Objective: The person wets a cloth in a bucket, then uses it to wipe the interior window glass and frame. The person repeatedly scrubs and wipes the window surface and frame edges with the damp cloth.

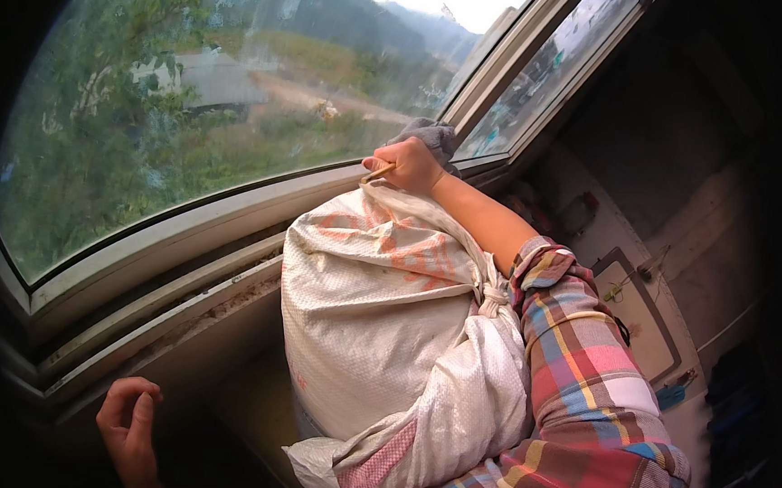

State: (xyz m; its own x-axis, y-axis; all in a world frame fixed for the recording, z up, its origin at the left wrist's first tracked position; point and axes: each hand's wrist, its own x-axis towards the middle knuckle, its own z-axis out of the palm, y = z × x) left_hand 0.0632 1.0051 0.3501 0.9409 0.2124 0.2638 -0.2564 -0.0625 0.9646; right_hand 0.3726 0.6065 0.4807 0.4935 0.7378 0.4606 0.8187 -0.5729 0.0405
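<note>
My right hand (411, 166) is closed on a grey cloth (431, 136) at the sliding window's frame, beside the window pane (218, 106). A thin brownish stick-like piece (378, 173) also pokes out of this fist. Under my right forearm lies a full white woven plastic sack (381, 299) with faded red print and a knot at its right side. The sack leans by the window sill. My left hand (130, 422) hangs at the lower left, fingers curled towards the thumb, away from the sack; no object shows in it.
A dirty window track (165, 328) runs along the sill. At the right, in shade, are a framed pale panel (634, 319), a small blue item (673, 394) and a thin cord. Trees, a pale building and hills show outside the smeared glass.
</note>
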